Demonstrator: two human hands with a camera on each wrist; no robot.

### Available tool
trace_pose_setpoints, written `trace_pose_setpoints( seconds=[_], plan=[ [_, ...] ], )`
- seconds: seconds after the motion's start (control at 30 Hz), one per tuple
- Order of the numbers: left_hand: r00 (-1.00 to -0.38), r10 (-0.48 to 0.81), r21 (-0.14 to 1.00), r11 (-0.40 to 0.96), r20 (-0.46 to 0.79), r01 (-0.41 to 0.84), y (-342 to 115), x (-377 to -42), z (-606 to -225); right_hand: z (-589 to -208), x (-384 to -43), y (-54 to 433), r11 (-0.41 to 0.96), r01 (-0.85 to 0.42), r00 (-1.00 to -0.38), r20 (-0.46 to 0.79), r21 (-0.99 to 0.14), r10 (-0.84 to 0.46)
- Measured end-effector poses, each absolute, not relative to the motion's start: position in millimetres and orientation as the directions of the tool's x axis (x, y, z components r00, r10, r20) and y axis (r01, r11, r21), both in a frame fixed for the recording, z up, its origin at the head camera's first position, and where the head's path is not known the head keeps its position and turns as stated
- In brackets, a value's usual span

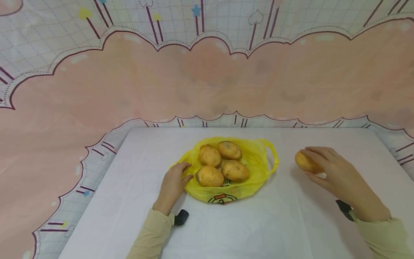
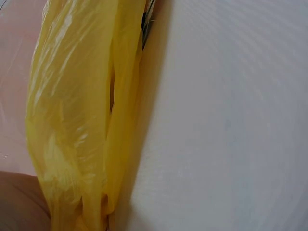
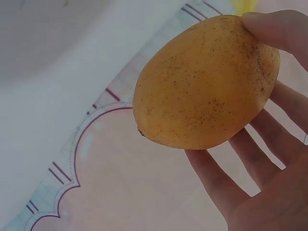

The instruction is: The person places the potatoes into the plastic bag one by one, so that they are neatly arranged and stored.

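In the head view, several potatoes lie together in a yellow plastic bag whose mouth is spread wide. My left hand grips the bag at its left side, thumb and fingers at the rim. The left wrist view has the bag's folded yellow side gathered toward the hand, which shows only at the lower left corner. Off to the right of the bag, my right hand holds a single potato above the table. Close up, thumb and fingertips hold this speckled potato at one end.
The bag rests on a white table. One loop handle of the bag sticks out to the right. Behind the table hangs a pink and white patterned cloth. Each wrist wears a small black device.
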State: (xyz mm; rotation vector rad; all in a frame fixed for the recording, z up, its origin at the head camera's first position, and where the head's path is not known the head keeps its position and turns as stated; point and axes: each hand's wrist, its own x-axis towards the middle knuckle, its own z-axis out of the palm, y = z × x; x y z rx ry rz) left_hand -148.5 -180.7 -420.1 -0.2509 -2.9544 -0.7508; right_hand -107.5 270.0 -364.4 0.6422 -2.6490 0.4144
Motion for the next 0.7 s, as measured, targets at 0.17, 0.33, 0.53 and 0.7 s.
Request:
trace_pose_setpoints(
  seconds=[0.17,0.33,0.53,0.7],
  plan=[
    [-0.982,0.141,0.465,0.866,0.125,0.184,-180.6,-148.9,-420.5,-361.1,-109.3,264.3,0.832,-0.522,-0.799,0.45,-0.191,-0.398],
    [-0.982,0.14,0.465,0.867,0.124,0.183,-181.1,-149.0,-421.6,-358.2,-111.0,257.0,0.826,-0.531,-0.795,0.451,-0.191,-0.407],
    [-0.984,0.134,0.469,0.866,0.117,0.174,-181.3,-148.2,-421.0,-354.7,-115.4,245.6,0.806,-0.563,-0.765,0.486,-0.183,-0.424],
    [-0.983,0.137,0.469,0.865,0.12,0.177,-180.9,-147.8,-421.0,-352.4,-117.9,237.9,0.801,-0.571,-0.763,0.477,-0.18,-0.436]
  ],
)
